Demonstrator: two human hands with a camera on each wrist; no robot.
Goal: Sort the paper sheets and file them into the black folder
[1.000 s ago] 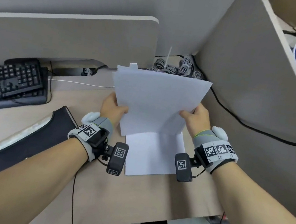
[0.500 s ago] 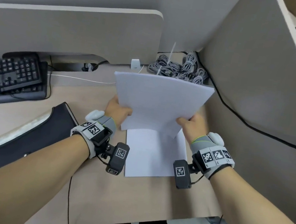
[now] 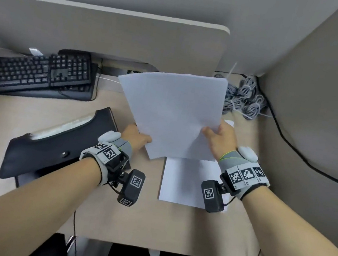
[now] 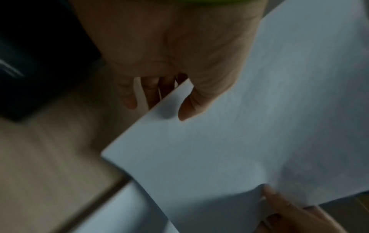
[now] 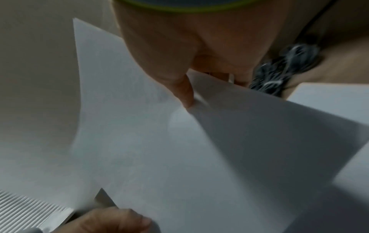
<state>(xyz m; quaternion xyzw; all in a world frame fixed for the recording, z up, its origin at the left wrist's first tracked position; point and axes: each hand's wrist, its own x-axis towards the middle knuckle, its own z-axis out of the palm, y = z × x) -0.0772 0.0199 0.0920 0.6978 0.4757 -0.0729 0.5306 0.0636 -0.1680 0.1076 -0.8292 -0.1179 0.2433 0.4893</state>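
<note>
A stack of white paper sheets (image 3: pixel 172 115) is held above the desk, tilted to the left. My left hand (image 3: pixel 137 139) pinches its lower left corner, thumb on top (image 4: pixel 191 107). My right hand (image 3: pixel 220 136) pinches the right edge of the sheets (image 5: pixel 179 141), thumb (image 5: pixel 185 94) on the front. Another white sheet (image 3: pixel 182 180) lies flat on the desk below them. The black folder (image 3: pixel 56 144) lies shut on the desk to the left of my left wrist, with a white strip along its top.
A black keyboard (image 3: pixel 31 72) sits at the back left. Coiled grey cables (image 3: pixel 244 99) lie in the back right corner, and a black cable (image 3: pixel 292 150) runs along the right partition. A beige divider panel (image 3: pixel 103 32) stands behind the desk.
The held sheets have swung left and tilted, their lower left corner now nearer the folder. Both hands moved with them; the view has shifted left.
</note>
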